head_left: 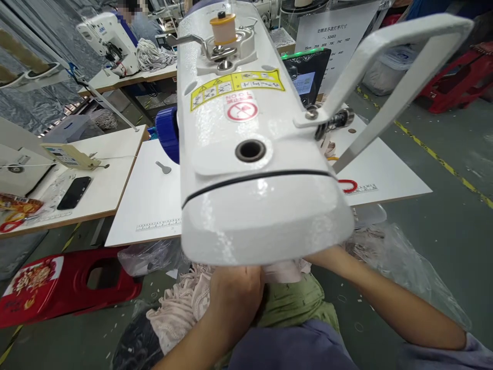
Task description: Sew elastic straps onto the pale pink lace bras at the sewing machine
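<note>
Right in front of me is the white head of a sewing machine (pixel 246 216), which hides the needle area. Below its front edge, my left hand (pixel 236 290) is curled closed with its fingertips out of sight; what it grips cannot be made out. A piece of pale pink fabric (pixel 285 271) shows between my hands under the machine. My right hand (pixel 321 257) reaches in from the right; only its wrist side shows, its fingers hidden behind the machine head. Pale pink gathered garments (pixel 181 303) with lacy trim lie beside my left forearm.
A white lever frame (pixel 370 103) juts out on the machine's right. Red-handled scissors (pixel 348 185) lie on the white table (pixel 389 169). On the left are a phone (pixel 74 193), a red stool (pixel 73 282) and another machine (pixel 110 41), with a person (pixel 144 31) behind.
</note>
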`<move>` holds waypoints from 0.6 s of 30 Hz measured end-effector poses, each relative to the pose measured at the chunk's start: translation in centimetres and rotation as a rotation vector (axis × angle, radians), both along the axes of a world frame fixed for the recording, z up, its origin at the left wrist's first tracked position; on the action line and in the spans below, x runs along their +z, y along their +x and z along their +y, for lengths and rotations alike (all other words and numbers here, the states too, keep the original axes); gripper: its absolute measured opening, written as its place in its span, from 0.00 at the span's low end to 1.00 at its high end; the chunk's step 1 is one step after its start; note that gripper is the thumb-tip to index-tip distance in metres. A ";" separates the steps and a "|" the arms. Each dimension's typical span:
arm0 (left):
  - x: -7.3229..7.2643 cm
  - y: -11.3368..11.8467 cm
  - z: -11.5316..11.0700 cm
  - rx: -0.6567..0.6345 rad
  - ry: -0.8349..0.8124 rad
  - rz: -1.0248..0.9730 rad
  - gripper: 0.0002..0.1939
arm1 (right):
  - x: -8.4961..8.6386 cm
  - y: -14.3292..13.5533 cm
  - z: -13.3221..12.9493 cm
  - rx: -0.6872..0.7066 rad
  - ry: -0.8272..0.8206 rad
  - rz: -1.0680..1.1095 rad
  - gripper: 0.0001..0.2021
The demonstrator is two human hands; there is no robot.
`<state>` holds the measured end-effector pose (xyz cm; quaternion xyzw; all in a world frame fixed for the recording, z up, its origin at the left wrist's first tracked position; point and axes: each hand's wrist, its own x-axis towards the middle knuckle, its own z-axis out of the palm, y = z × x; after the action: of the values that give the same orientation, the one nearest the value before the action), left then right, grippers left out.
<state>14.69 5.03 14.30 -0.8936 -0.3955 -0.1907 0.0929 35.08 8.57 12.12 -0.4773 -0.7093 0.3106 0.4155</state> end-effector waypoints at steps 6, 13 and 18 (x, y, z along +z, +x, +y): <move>-0.2 -0.2 0.1 -0.049 -0.016 -0.059 0.13 | 0.0 0.3 -0.8 -0.047 -0.073 0.017 0.18; -0.9 -1.6 0.0 0.026 -0.069 -0.287 0.08 | -0.2 0.2 -1.4 -0.046 -0.113 0.057 0.16; -0.8 -2.7 0.0 0.211 -0.546 -0.565 0.13 | -1.3 0.6 -1.7 -0.106 -0.174 0.037 0.16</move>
<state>11.95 5.05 13.48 -0.7524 -0.5311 -0.3060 -0.2413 35.67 6.91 10.78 -0.5425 -0.6456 0.3575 0.4014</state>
